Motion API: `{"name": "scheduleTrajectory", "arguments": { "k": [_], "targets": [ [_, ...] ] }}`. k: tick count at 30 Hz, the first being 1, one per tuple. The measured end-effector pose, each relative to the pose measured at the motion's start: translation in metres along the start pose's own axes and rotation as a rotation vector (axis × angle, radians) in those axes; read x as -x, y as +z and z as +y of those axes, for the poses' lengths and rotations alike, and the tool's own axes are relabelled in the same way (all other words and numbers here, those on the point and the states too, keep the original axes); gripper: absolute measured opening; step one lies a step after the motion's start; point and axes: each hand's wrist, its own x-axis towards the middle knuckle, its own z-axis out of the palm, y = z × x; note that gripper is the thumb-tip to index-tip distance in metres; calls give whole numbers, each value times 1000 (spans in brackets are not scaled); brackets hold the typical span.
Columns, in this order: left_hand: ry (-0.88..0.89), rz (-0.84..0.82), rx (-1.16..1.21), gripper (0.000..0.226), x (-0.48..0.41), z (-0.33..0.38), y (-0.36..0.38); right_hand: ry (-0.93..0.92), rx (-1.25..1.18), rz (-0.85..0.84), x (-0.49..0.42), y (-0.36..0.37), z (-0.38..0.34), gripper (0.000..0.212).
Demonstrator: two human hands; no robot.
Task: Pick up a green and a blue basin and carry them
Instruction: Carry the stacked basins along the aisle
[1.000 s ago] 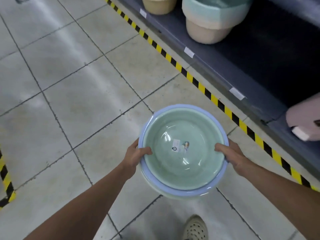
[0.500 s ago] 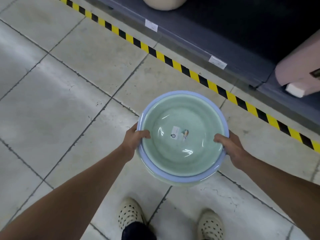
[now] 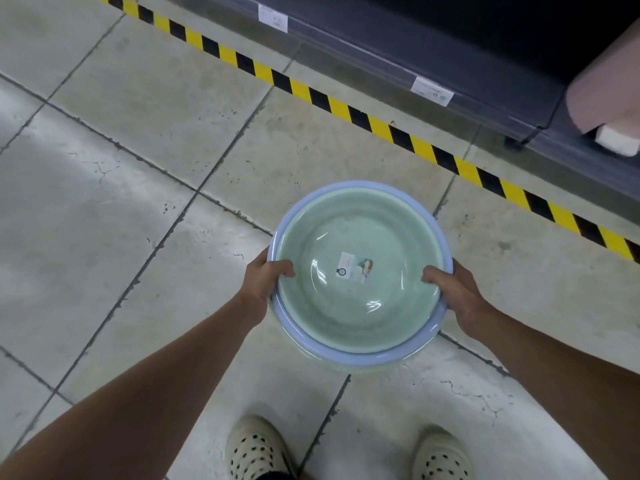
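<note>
A pale green basin (image 3: 360, 306) sits nested inside a light blue basin, whose rim (image 3: 367, 356) shows as a ring around it. A small paper label is stuck on the green basin's bottom. I hold the stacked pair level in front of me above the tiled floor. My left hand (image 3: 265, 282) grips the left rim with its thumb inside the green basin. My right hand (image 3: 453, 292) grips the right rim the same way. A sliver of another greenish rim shows under the blue one.
A dark shelf base (image 3: 450, 60) with price tags runs along the top right, bordered by yellow-black hazard tape (image 3: 377, 123). A pink container (image 3: 606, 98) sits on the shelf at right. My two beige perforated shoes (image 3: 256, 448) stand on grey tiles below.
The view has tilted down and the shelf has shifted up and right; the beige tubs have left the frame and both shoes now show. Both hands keep the same grip on the basins.
</note>
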Motion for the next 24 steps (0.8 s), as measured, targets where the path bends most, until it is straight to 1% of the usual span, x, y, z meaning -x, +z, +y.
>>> {"name": "scheduleTrajectory", "arguments": {
  "k": [1, 4, 7, 9, 11, 14, 17, 19, 22, 24],
  "targets": [
    [-3, 11, 5, 55, -2, -3, 1, 4, 1, -1, -3, 1, 3, 35],
    [17, -3, -26, 59, -11, -11, 1, 9, 26, -24, -11, -1, 14, 44],
    [57, -31, -44, 59, -14, -15, -1, -14, 5, -61, -13, -2, 21, 33],
    [74, -46, -70, 56, -16, -18, -3, -34, -15, -86, -14, -3, 23, 32],
    [81, -44, -88, 54, -18, -22, -4, -44, -22, -96, -14, -4, 24, 37],
    [82, -22, -101, 51, -20, -25, -6, -46, -81, -77, -15, 1, 27, 39],
    [104, -74, -137, 39, -20, -23, -5, -59, -130, -59, -16, 3, 30, 37],
    [118, -106, -148, 37, -20, -20, -7, -71, -119, -71, -18, 4, 32, 39],
    [146, -132, -135, 39, -21, -22, -6, -87, -116, -60, -21, 2, 35, 40],
    [137, -108, -125, 46, -21, -25, -5, -95, -105, -65, -22, 2, 36, 42]
  ]
}}
